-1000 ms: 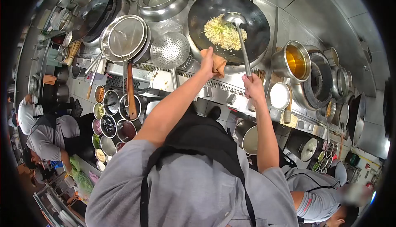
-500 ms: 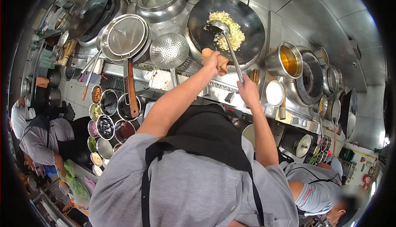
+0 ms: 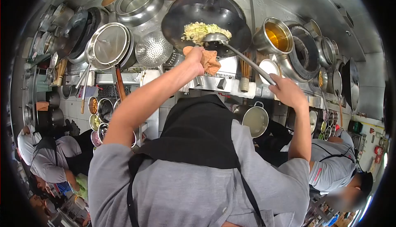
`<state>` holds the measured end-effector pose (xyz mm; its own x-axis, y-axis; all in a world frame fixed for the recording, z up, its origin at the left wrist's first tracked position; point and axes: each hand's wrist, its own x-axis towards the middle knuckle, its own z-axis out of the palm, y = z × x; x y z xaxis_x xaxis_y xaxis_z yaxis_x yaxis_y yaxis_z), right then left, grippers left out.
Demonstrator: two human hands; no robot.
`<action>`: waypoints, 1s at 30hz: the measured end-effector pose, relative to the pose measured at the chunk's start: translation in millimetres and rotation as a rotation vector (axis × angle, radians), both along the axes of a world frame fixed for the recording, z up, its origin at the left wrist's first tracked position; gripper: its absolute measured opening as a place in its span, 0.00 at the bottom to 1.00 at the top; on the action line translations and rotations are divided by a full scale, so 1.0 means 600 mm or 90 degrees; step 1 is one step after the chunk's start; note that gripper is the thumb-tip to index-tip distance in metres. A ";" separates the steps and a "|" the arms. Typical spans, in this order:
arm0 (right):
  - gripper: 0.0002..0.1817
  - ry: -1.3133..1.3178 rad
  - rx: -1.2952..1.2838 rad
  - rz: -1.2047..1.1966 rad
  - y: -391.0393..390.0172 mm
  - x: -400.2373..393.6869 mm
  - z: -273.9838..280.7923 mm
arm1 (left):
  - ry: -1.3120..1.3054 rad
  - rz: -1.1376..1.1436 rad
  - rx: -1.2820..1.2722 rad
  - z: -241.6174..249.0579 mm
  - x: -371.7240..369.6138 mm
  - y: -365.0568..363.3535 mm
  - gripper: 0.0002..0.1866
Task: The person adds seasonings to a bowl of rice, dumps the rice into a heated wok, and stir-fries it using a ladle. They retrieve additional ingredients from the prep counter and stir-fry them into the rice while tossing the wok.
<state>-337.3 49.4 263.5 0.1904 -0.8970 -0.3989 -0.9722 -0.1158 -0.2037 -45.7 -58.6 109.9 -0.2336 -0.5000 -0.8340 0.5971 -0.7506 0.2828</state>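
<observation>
left hand [image 3: 196,58] holds cloth [image 3: 211,63] at edge of wok [image 3: 231,14] | right hand [image 3: 288,91] holds ladle [image 3: 251,65], round end beside food [image 3: 197,30] | food sits in wok, near that edge | I fear a hard push might spill it, or a slipping cloth might let wok burn left hand

- The left hand [image 3: 195,60] grips a folded tan cloth [image 3: 212,63] at the near rim of a dark wok [image 3: 237,23].
- The right hand [image 3: 290,91] holds the handle of a metal ladle [image 3: 247,60], its bowl against pale, green-flecked food [image 3: 195,32] in the wok.
- A perforated skimmer [image 3: 153,49] lies left of the wok.
- A steel pot [image 3: 262,37] of amber liquid stands to its right.
</observation>
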 end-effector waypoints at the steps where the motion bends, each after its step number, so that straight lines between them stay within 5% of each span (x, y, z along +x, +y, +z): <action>1: 0.18 0.005 -0.036 0.003 -0.005 0.000 -0.036 | -0.004 0.010 -0.052 -0.064 0.001 -0.011 0.12; 5: 0.20 -0.020 -0.172 -0.109 -0.017 0.025 -0.184 | -0.029 -0.013 -0.173 -0.235 0.036 0.022 0.09; 8: 0.22 -0.158 -0.205 -0.163 0.009 0.028 -0.169 | 0.063 -0.014 -0.113 -0.355 0.072 0.084 0.08; 10: 0.23 -0.214 -0.186 -0.156 0.048 0.019 -0.087 | 0.010 -0.023 0.086 -0.187 0.063 0.146 0.08; 14: 0.20 -0.189 0.050 -0.167 0.062 -0.037 0.024 | 0.141 -0.095 -0.046 -0.011 0.047 0.104 0.11; 16: 0.19 -0.126 -0.004 -0.069 0.015 -0.046 -0.036 | 0.016 0.015 -0.062 -0.020 0.004 0.025 0.11; 18: 0.18 -0.045 -0.061 -0.056 -0.045 -0.022 -0.124 | 0.036 -0.012 -0.125 -0.113 0.005 -0.014 0.09; 21: 0.23 -0.283 -0.126 -0.134 -0.061 -0.026 -0.216 | 0.043 -0.069 -0.174 -0.307 0.034 -0.031 0.06; 23: 0.27 -0.430 -0.102 -0.201 -0.048 -0.039 -0.179 | 0.059 0.031 -0.128 -0.355 0.038 -0.003 0.03; 25: 0.23 -0.593 -0.007 -0.330 -0.008 -0.058 -0.145 | 0.037 0.049 -0.088 -0.255 0.035 0.042 0.03; 28: 0.21 -0.675 -0.007 -0.419 -0.026 -0.059 -0.176 | 0.069 0.069 -0.193 -0.214 0.024 0.014 0.05; 29: 0.20 -0.687 -0.021 -0.444 -0.040 -0.052 -0.191 | 0.123 -0.017 -0.189 -0.263 0.029 -0.034 0.07; 30: 0.12 -0.698 -0.026 -0.436 -0.063 -0.015 -0.186 | 0.059 -0.002 -0.189 -0.235 0.015 -0.057 0.08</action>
